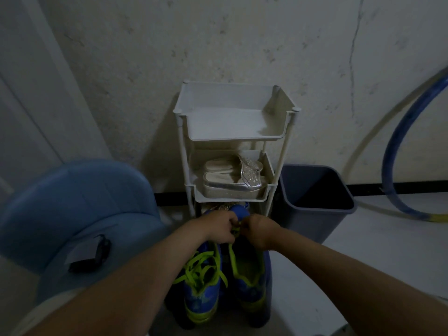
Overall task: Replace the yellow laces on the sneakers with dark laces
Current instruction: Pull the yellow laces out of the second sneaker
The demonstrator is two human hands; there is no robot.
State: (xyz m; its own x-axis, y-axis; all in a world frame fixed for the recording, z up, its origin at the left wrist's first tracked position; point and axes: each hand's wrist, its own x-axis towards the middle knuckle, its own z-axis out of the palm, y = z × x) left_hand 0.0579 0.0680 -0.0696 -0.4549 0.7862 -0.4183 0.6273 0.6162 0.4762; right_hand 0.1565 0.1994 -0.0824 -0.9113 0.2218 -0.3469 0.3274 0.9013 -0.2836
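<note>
Both hands [219, 226] [260, 232] pinch a flat yellow lace [236, 230].

Dim room: cracked wall [242, 44], white shelf rack [232, 122], dark bin [315, 190] beside.

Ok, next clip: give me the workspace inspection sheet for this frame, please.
Surface: pale floor, dimly lit.
Job's things: pair of blue sneakers with yellow laces on the floor before the white plastic three-tier rack, one lace loose; dark laces not identifiable, though a small black item lies on the blue plastic chair.
Clutter: silver platform sandals on the rack's middle shelf; dark grey bin beside it.
Hands: left hand and right hand both pinch a yellow lace at the sneakers' far end.
Cables: nothing seen.
Surroundings: stained pale wall, white door, blue-and-yellow hoop.
</note>
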